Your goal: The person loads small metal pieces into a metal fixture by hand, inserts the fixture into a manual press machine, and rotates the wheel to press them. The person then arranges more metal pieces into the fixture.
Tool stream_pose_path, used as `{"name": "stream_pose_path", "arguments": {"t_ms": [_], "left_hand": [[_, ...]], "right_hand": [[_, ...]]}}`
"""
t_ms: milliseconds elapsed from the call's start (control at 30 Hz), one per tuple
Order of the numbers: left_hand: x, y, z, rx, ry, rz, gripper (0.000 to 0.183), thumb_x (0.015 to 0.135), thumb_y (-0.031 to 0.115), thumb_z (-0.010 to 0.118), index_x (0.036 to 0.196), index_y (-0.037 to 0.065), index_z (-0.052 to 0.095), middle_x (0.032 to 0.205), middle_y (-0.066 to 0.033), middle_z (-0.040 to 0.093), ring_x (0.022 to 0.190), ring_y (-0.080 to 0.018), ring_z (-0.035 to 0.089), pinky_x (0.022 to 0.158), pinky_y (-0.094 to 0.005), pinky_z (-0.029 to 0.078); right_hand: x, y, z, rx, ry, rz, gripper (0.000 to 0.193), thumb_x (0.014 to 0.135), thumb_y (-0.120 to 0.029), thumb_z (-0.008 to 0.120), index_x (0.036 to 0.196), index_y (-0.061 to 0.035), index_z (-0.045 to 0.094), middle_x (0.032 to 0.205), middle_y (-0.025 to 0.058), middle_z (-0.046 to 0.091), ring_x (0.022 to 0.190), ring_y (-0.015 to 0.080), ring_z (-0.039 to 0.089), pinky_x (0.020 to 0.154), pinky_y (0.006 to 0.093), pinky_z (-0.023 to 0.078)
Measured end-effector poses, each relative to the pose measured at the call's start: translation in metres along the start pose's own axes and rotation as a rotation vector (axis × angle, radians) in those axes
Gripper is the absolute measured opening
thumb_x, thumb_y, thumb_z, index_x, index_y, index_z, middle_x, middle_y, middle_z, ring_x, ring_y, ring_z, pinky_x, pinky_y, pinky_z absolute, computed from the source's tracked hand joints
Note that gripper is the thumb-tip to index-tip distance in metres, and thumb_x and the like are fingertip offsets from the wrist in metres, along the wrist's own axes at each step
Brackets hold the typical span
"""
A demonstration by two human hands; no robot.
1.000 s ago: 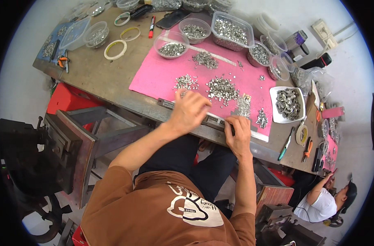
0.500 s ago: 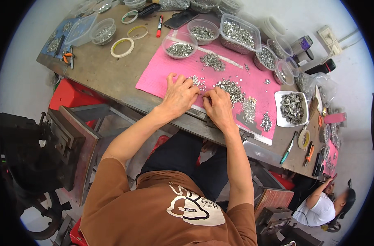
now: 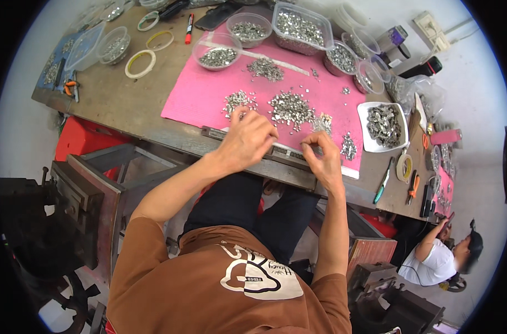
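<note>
My left hand (image 3: 246, 138) is over the front edge of the pink mat (image 3: 195, 97), its thumb and fingertips drawn together; what they pinch, if anything, is too small to make out. To its right, my right hand (image 3: 324, 162) has thumb and forefinger pressed together in a pinch, its contents also unclear. Between and below the fingertips lies a long dark metal bar (image 3: 289, 158) with a light strip, along the table's front edge. Just beyond the hands are a heap of small silvery metal pieces (image 3: 291, 109) and a smaller heap (image 3: 238, 101), partly hidden by my left hand.
Clear tubs (image 3: 217, 51) of metal pieces stand along the back. A white dish (image 3: 383, 127) of larger pieces is at right, near a teal-handled tool (image 3: 383, 181) and orange-handled pliers (image 3: 413, 188). Tape rolls (image 3: 140, 64) lie left. A person in white (image 3: 436, 261) sits far right.
My hands have moved apart, the right one shifting right and nearer to me. More of the metal bar shows between them. The whole view has shifted a little, with the table sliding leftward.
</note>
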State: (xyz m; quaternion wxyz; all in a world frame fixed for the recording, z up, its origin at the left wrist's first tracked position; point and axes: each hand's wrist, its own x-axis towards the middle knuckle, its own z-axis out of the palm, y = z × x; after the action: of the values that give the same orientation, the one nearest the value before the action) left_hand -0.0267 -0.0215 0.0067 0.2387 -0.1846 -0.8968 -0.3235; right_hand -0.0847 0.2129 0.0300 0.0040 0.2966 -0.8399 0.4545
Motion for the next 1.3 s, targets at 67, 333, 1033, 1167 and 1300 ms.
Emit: {"name": "stream_pose_path", "arguments": {"t_ms": [67, 333, 1033, 1167, 1300], "left_hand": [[0.0, 0.011, 0.02, -0.067, 0.02, 0.051, 0.009, 0.087, 0.015, 0.07, 0.093, 0.01, 0.067, 0.094, -0.0032, 0.063, 0.1, -0.0225, 0.058, 0.105, -0.0505, 0.031], [0.006, 0.024, 0.053, -0.022, -0.004, 0.124, 0.013, 0.084, 0.015, 0.075, 0.092, 0.01, 0.067, 0.093, -0.0032, 0.065, 0.098, -0.0216, 0.06, 0.105, -0.0503, 0.034], [0.002, 0.002, 0.021, 0.135, 0.194, -0.067, 0.011, 0.089, 0.02, 0.07, 0.098, 0.014, 0.069, 0.094, -0.0019, 0.065, 0.099, -0.0216, 0.059, 0.107, -0.0564, 0.03], [0.007, -0.037, -0.006, 0.251, 0.195, -0.232, 0.01, 0.087, 0.017, 0.072, 0.096, 0.015, 0.071, 0.093, -0.002, 0.064, 0.1, -0.0239, 0.057, 0.102, -0.0557, 0.031], [0.007, -0.055, -0.008, 0.304, 0.156, -0.176, 0.01, 0.085, 0.018, 0.075, 0.096, 0.016, 0.074, 0.091, -0.0009, 0.063, 0.096, -0.0216, 0.057, 0.102, -0.0552, 0.03]], "right_hand": [[-0.014, 0.005, -0.004, -0.023, 0.004, -0.032, 0.011, 0.084, 0.004, 0.069, 0.092, 0.0018, 0.062, 0.092, 0.0124, 0.065, 0.081, 0.0259, 0.066, 0.073, 0.0351, 0.053], [-0.031, 0.01, -0.002, -0.284, 0.042, -0.245, 0.022, 0.077, 0.005, 0.072, 0.094, -0.0011, 0.06, 0.095, 0.0128, 0.062, 0.088, 0.0334, 0.06, 0.079, 0.0418, 0.047], [0.013, 0.003, 0.01, -0.321, 0.08, -0.37, 0.016, 0.083, 0.0, 0.073, 0.098, -0.0052, 0.068, 0.094, 0.0084, 0.066, 0.088, 0.0277, 0.063, 0.08, 0.0396, 0.046], [0.065, -0.002, 0.046, -0.279, 0.026, -0.442, 0.014, 0.086, -0.003, 0.071, 0.099, -0.0074, 0.07, 0.092, 0.0083, 0.064, 0.089, 0.0279, 0.062, 0.08, 0.0402, 0.046], [0.098, 0.006, 0.077, -0.348, -0.037, -0.49, 0.014, 0.085, -0.005, 0.071, 0.098, -0.0079, 0.072, 0.089, 0.0092, 0.062, 0.086, 0.0294, 0.061, 0.077, 0.0418, 0.047]]}}
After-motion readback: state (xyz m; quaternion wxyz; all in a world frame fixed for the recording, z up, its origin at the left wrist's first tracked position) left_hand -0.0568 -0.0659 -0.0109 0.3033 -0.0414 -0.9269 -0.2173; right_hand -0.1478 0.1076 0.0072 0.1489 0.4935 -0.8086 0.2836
